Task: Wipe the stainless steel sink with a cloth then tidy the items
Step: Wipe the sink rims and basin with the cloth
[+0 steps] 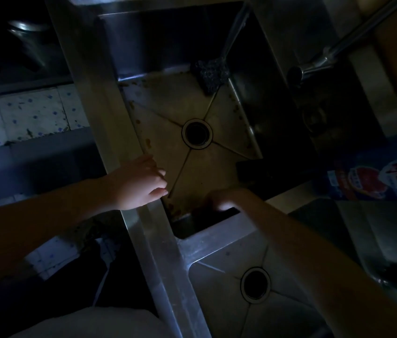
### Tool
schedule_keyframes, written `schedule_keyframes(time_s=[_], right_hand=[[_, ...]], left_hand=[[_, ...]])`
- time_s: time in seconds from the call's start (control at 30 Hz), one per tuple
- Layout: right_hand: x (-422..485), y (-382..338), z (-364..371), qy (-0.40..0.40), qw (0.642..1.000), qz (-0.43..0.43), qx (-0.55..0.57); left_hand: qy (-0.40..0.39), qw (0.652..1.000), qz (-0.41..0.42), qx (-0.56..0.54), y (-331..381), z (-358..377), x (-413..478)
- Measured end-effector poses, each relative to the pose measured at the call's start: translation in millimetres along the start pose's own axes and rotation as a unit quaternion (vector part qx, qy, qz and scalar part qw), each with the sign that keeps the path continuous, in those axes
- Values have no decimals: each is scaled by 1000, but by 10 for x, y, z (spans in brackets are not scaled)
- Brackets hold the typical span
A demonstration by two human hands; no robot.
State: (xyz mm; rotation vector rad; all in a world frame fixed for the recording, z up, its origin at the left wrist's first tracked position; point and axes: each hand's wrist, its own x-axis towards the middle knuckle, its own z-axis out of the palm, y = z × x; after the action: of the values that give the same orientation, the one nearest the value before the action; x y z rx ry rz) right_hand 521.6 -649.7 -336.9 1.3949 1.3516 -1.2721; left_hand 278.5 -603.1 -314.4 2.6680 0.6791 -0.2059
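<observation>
The stainless steel sink [109, 111] has a stained floor with brown specks along its edges and a round drain [196, 134]. A dark knobbly cloth or scrubber [211, 74] lies in the basin's far corner. My left hand [136, 184] rests on the sink's left rim, its fingers loosely bent over the edge and holding nothing. My right hand [226, 198] reaches down inside the basin at the near wall. Its fingers are lost in shadow, so I cannot see whether they hold anything.
A second basin [219, 252] with its own drain [255, 285] lies nearer to me. A faucet [314, 64] juts in from the right. A blue detergent bag [382, 178] stands on the right counter, and a small dark object [248, 170] sits in the basin's right corner. The scene is very dim.
</observation>
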Motion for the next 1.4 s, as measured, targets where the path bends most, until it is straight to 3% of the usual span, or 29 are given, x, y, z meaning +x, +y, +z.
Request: schedule_keyframes(time_s=[0.17, 0.3, 0.57, 0.8, 1.07, 1.23, 1.4], right_hand=[[-34, 1017, -383, 120, 985, 125, 10], [-16, 1175, -457, 117, 978, 165, 43], [184, 212, 37, 72, 994, 61, 62], [200, -390, 283, 9, 997, -10, 69], [-23, -520, 268, 54, 994, 8, 94], [-15, -812, 286, 93, 980, 45, 171], [-58, -1026, 312, 118, 945, 106, 287]], left_hand=[[-34, 999, -11, 21, 6, -16, 7], [-49, 999, -7, 23, 15, -34, 13], [-53, 998, 7, 25, -8, -66, -4], [44, 999, 24, -14, -195, -194, -123], [102, 994, 49, -14, -552, -341, -239], [32, 997, 69, -17, -934, -425, -150], [14, 993, 114, -9, -1284, -595, -104]])
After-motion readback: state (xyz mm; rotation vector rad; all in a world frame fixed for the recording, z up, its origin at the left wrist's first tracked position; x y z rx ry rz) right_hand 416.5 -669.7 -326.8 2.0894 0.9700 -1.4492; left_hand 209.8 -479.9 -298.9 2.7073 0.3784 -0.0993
